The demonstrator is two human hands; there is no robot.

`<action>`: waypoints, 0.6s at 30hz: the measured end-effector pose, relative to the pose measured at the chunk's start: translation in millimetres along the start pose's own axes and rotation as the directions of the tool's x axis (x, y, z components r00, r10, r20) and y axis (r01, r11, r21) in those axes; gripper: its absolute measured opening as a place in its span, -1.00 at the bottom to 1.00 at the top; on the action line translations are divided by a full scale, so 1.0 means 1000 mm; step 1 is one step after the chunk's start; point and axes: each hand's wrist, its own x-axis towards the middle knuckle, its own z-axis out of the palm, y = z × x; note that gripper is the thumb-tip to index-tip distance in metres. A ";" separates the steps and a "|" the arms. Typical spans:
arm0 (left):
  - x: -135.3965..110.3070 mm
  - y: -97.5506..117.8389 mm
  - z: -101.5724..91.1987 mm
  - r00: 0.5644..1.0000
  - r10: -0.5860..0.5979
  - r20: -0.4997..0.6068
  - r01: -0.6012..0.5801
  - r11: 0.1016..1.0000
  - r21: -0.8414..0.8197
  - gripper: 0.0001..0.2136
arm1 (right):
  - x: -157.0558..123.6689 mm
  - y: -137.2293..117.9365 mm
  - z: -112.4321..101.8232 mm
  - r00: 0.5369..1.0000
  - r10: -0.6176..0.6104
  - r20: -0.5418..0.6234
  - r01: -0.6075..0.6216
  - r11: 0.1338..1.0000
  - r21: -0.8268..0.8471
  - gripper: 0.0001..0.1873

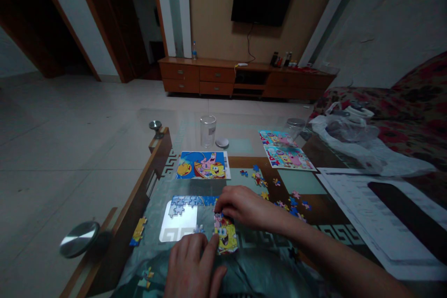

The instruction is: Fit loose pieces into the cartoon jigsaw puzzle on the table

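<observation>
A joined yellow section of jigsaw puzzle (pixel 226 236) lies on the glass table in front of me, showing a cartoon face. My left hand (pixel 192 263) rests open at its left side, index fingertip touching that edge. At the section's top, my right hand (pixel 244 207) is closed in a pinch on a jigsaw piece, mostly hidden under the fingers. Reaching left from there is a joined blue strip of puzzle (pixel 192 201), lying along the top of a white board (pixel 178 228). A small loose piece (pixel 199 229) sits between the board and the yellow section.
A picture card (pixel 202 165) lies beyond my hands, with a glass jar (pixel 208 131) and lid (pixel 222 143) behind it. Loose pieces (pixel 293 202) are scattered right; more pieces (pixel 138 231) lie left. Papers (pixel 363 223), a dark phone-like object (pixel 408 216) and a plastic bag (pixel 363 144) are right.
</observation>
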 end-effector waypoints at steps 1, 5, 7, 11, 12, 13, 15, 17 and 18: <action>0.000 0.000 0.000 1.000 0.010 -0.004 -0.010 1.000 0.012 -0.53 | 0.000 0.000 0.001 1.000 0.000 -0.001 0.000 1.000 0.004 -0.78; -0.002 -0.003 0.002 0.995 0.069 -0.066 -0.062 0.991 0.115 -0.49 | -0.001 0.001 0.001 0.998 0.014 -0.065 -0.011 0.999 0.051 -0.79; -0.001 -0.004 0.003 0.985 0.133 -0.108 -0.113 0.978 0.174 -0.48 | -0.001 -0.001 0.000 0.991 0.021 -0.129 -0.006 0.994 0.113 -0.77; 0.005 -0.003 0.001 0.958 0.243 -0.151 -0.203 0.950 0.237 -0.52 | -0.001 -0.006 -0.003 0.987 0.081 -0.140 -0.039 0.959 0.280 -0.75; 0.007 -0.002 -0.001 0.952 0.257 -0.168 -0.213 0.947 0.239 -0.55 | -0.001 -0.007 -0.004 0.988 0.096 -0.125 -0.052 0.948 0.315 -0.75; 0.010 -0.001 -0.003 0.945 0.266 -0.188 -0.219 0.946 0.239 -0.60 | -0.001 -0.008 -0.004 0.988 0.107 -0.111 -0.062 0.937 0.344 -0.75; 0.014 0.001 -0.007 0.936 0.273 -0.224 -0.220 0.947 0.234 -0.66 | -0.002 -0.009 -0.005 0.990 0.115 -0.087 -0.073 0.919 0.389 -0.73; 0.017 0.003 -0.011 0.927 0.281 -0.246 -0.226 0.946 0.232 -0.68 | -0.002 -0.009 -0.004 0.990 0.120 -0.072 -0.079 0.905 0.418 -0.73; 0.019 0.003 -0.012 0.923 0.286 -0.259 -0.228 0.946 0.231 -0.69 | -0.002 -0.009 -0.004 0.990 0.122 -0.068 -0.082 0.901 0.426 -0.73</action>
